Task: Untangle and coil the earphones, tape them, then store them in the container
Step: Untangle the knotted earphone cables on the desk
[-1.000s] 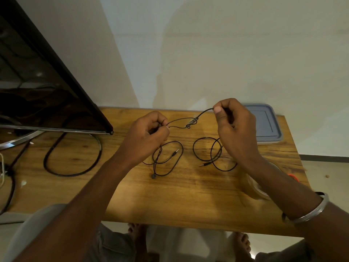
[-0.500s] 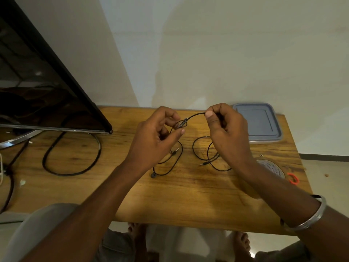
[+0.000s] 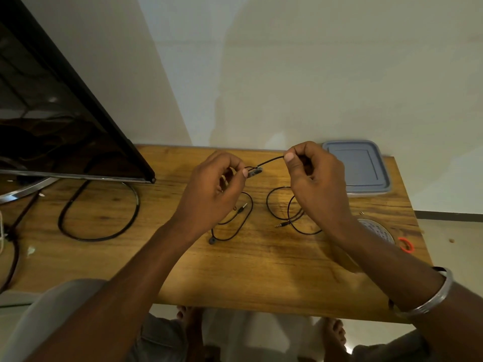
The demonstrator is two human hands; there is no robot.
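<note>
Pale plastered walls meet in a corner behind one light wooden table [image 3: 261, 273], seen from above by the person seated at it. Two bare hands are raised just over the tabletop, both clamped on one thin black earphone cord [image 3: 271, 160]. The left hand [image 3: 214, 189] pinches it between thumb and forefinger right beside a small dark lump [image 3: 254, 172] on the cord; whether that is a knot or an inline piece cannot be told. The right hand [image 3: 316, 184] pinches the other end of the same short taut stretch, its remaining fingers curled. Below each hand, loose loops of cord lie on the wood, in two groups set apart. Two plugs show among them: a first metal jack plug [image 3: 244, 205] by the left loops and a second plug [image 3: 281, 225] by the right ones. One dark earbud [image 3: 212, 240] lies at the near end of the left loops. One grey square lidded plastic container [image 3: 366, 178] sits at the far right, just behind the right hand. One roll of clear tape [image 3: 376, 231] lies partly hidden by the right forearm, with one small orange ring [image 3: 406, 244] beside it. One silver bangle [image 3: 428, 296] circles the right wrist. At left stands one black screen [image 3: 52, 126], with one thick black cable [image 3: 99, 237] looped below it
</note>
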